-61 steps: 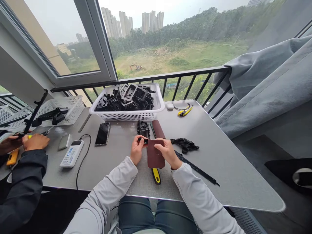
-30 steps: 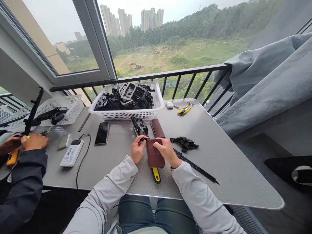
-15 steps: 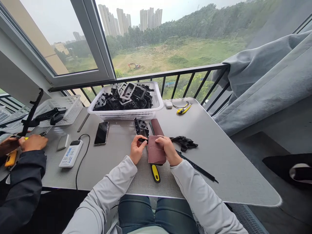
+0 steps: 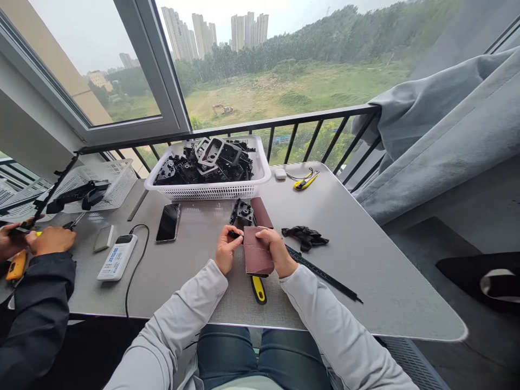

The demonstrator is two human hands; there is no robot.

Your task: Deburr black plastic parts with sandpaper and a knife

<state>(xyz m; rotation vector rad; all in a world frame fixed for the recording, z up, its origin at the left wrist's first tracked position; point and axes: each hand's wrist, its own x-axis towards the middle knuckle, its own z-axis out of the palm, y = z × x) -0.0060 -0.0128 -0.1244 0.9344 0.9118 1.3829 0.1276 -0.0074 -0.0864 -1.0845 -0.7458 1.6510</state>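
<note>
Pinching a black part, left grip shut, right grip folded around apparent sandpaper

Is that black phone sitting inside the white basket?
No, the black glass-fronted smartphone lies on the grey tabletop, outside and in front of the white perforated plastic basket.

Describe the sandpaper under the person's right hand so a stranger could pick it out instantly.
Start at the white perforated basket heaped with black plastic parts on the grey table. Just nearer the person, the brown sandpaper sits under the right hand; unlike the brown strip beyond it, it is being held.
</note>
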